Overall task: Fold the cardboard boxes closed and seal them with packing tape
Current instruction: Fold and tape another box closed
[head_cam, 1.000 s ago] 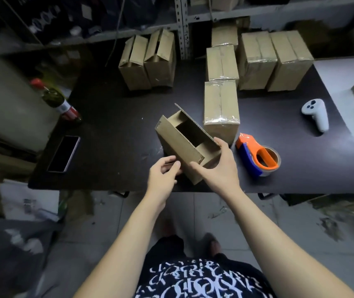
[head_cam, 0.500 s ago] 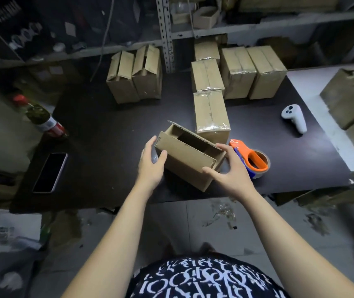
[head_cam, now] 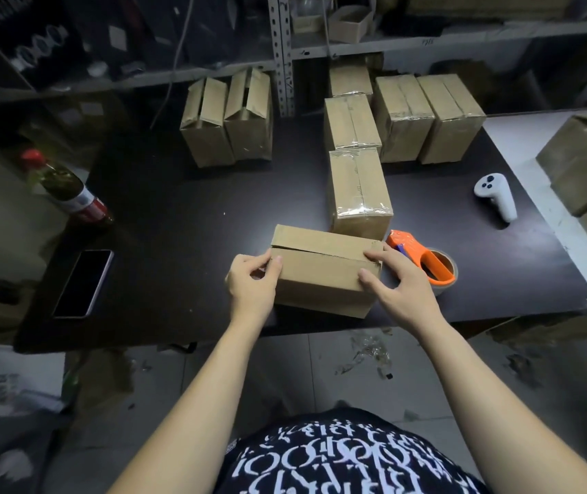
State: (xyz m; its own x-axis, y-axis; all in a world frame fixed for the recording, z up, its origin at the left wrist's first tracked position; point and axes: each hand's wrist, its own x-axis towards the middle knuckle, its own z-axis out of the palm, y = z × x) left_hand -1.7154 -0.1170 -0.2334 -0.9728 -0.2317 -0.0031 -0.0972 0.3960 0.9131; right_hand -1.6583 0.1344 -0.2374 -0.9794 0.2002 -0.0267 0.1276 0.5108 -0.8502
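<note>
A small cardboard box (head_cam: 322, 269) lies near the front edge of the dark table (head_cam: 178, 215), its two top flaps folded down and meeting along a seam. My left hand (head_cam: 253, 283) grips its left end, fingers curled at the flap corner. My right hand (head_cam: 397, 281) holds the right end, thumb on the top flap and fingers down the front face. An orange tape dispenser (head_cam: 424, 262) with a roll of clear tape lies just right of the box, behind my right hand.
A taped box (head_cam: 358, 190) stands right behind the held one, several more taped boxes (head_cam: 427, 115) farther back, two untaped boxes (head_cam: 228, 115) at back left. A phone (head_cam: 83, 283) and a bottle (head_cam: 67, 192) lie left, a white controller (head_cam: 497, 192) right.
The box was open and tilted in my hands; now it lies flat with its top flaps folded shut, and both hands have shifted onto its two ends.
</note>
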